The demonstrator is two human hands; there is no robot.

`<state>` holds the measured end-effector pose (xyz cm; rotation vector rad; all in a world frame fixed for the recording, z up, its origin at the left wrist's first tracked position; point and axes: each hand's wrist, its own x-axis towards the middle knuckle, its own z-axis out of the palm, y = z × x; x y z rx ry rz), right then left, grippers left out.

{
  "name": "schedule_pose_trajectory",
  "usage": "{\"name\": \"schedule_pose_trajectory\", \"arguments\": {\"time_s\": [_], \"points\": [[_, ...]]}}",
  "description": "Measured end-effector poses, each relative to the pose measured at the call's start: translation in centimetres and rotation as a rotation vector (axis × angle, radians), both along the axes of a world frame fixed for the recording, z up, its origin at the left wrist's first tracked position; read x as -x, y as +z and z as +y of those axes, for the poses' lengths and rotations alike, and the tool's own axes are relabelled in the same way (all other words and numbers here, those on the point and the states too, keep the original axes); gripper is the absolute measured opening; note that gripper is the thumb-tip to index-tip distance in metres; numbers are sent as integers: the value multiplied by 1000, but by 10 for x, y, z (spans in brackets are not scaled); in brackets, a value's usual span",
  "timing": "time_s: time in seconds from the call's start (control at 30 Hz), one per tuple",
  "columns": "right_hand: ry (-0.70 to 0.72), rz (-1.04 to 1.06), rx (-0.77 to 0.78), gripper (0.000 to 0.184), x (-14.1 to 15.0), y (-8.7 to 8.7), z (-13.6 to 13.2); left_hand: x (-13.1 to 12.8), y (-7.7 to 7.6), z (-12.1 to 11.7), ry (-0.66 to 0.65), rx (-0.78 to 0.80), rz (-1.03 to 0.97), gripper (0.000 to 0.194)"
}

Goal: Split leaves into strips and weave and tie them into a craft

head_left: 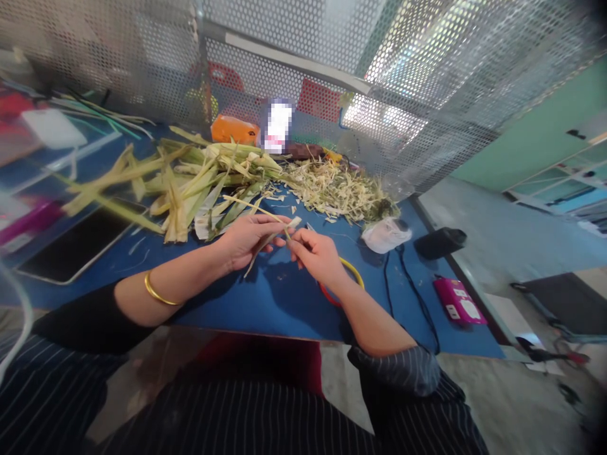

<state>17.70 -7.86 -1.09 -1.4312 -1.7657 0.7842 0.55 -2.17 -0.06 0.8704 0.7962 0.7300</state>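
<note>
Over the blue tabletop [284,309], my left hand [253,240] is closed around thin strips of pale green corn husk [256,209]. One strip sticks out up to the left, and another hangs below the fingers. My right hand [315,254] meets it at the fingertips, pinching the husk near its folded pale end. Behind my left hand lies a heap of long corn husks [213,170]. Farther right spreads a pile of short shredded bits [332,189]. A yellow and red loop [353,272] shows partly under my right wrist, the rest hidden.
A dark phone [78,243] lies at left. A lit phone [277,126] leans near an orange packet [234,130] before the perforated metal screen [294,57]. At right are a white bundle [386,236], black cords [412,287], a black cylinder [439,243] and a magenta pack [459,301].
</note>
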Motion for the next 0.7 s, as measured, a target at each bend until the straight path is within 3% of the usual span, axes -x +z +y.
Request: {"name": "schedule_pose_trajectory", "arguments": {"time_s": [0.23,0.4,0.47,0.6,0.7], "points": [[9,186,134,28,1,-7,4,1,-2,-1,-101,17,-79,24],[12,150,136,27,3,-6,0,-1,-3,-1,-45,-81,1,19],[-26,35,12,28,2,-3,-3,-2,-3,-1,-4,-81,40,18],[-200,-170,-428,15,-5,1,1,-2,-2,-1,6,-57,79,16],[-119,-254,-519,16,-12,-1,8,-1,-3,-1,-53,-69,91,18]]}}
